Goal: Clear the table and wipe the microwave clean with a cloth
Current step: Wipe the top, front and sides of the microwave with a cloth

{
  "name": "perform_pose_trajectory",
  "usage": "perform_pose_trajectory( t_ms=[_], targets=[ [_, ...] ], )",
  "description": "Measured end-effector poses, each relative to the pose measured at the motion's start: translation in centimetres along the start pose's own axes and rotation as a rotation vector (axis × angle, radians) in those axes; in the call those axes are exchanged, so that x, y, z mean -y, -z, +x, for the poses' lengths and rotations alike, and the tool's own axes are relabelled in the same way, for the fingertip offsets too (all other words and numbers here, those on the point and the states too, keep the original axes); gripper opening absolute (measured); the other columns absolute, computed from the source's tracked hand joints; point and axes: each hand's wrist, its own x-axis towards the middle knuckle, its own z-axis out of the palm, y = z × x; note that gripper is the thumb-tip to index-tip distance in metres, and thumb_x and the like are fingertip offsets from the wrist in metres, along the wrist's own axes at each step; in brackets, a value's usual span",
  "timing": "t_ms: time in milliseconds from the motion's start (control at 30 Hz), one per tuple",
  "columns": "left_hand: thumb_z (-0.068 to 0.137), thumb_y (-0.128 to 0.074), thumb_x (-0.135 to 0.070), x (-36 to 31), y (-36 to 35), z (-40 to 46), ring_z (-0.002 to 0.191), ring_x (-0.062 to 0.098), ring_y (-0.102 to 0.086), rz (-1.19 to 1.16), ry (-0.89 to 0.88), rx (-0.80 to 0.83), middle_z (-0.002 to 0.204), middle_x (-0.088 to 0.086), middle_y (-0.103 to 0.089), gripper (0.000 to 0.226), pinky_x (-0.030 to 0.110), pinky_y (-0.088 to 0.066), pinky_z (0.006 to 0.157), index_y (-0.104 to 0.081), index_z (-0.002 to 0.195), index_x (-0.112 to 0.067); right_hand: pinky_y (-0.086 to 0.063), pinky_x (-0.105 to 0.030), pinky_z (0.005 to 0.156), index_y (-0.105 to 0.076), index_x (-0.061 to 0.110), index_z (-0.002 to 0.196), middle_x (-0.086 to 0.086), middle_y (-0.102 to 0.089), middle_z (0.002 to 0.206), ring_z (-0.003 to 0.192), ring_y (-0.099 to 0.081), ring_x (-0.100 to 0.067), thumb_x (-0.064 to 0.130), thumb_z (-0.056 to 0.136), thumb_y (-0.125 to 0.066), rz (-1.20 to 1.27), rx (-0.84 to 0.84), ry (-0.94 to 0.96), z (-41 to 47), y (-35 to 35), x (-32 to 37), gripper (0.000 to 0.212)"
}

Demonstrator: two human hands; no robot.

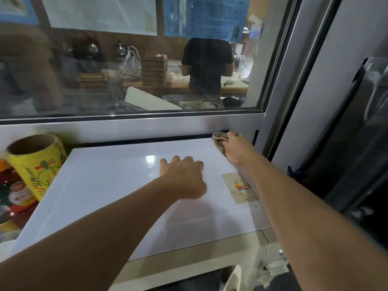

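The white top of the microwave (109,185) fills the middle of the view, glossy, with a worn sticker (241,189) near its right side. My left hand (184,177) lies flat on that top near the centre, fingers spread forward. At the far right back corner, my right hand (235,149) grips a crumpled beige cloth (219,138) and presses it against the surface beside the window frame.
A yellow cardboard-core roll (35,162) leans at the microwave's left edge, with red-labelled jars (17,192) beneath it. A glass window (126,70) with a metal frame rises right behind. A dark appliance (357,143) stands to the right. A person stands beyond the glass.
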Motion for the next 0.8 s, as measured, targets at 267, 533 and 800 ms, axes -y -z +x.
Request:
perform_pose_trajectory(
  t_ms=[267, 533, 800],
  targets=[
    [0.083, -0.047, -0.029, 0.0, 0.2, -0.1, 0.127, 0.026, -0.033, 0.005, 0.005, 0.01, 0.137, -0.002, -0.041, 0.05, 0.045, -0.024, 0.1, -0.042, 0.132, -0.029, -0.039, -0.035, 0.078, -0.045, 0.013, 0.123, -0.016, -0.05, 0.119, 0.093, -0.051, -0.029, 0.029, 0.098, -0.035, 0.052, -0.022, 0.025, 0.9, -0.2, 0.4, 0.031],
    [0.082, -0.047, -0.026, -0.2, 0.3, -0.7, 0.129, 0.027, -0.031, -0.037, 0.034, 0.029, 0.14, -0.002, -0.039, 0.051, 0.048, -0.024, 0.1, -0.042, 0.133, -0.03, -0.038, -0.039, 0.078, -0.045, 0.016, 0.123, -0.019, -0.048, 0.122, 0.103, -0.052, -0.037, 0.025, 0.096, -0.034, 0.04, -0.004, 0.001, -7.0, 1.1, -2.4, 0.03],
    [0.088, -0.043, -0.025, -0.7, -1.2, -5.5, 0.131, 0.024, -0.034, -0.039, -0.026, -0.051, 0.142, -0.003, -0.041, 0.048, 0.045, -0.022, 0.105, -0.042, 0.135, -0.033, -0.039, -0.036, 0.07, -0.033, 0.019, 0.131, -0.018, -0.046, 0.12, 0.093, -0.055, -0.033, 0.035, 0.099, -0.03, -0.014, 0.008, -0.057, -16.8, 2.7, -4.6, 0.036]
  ],
)
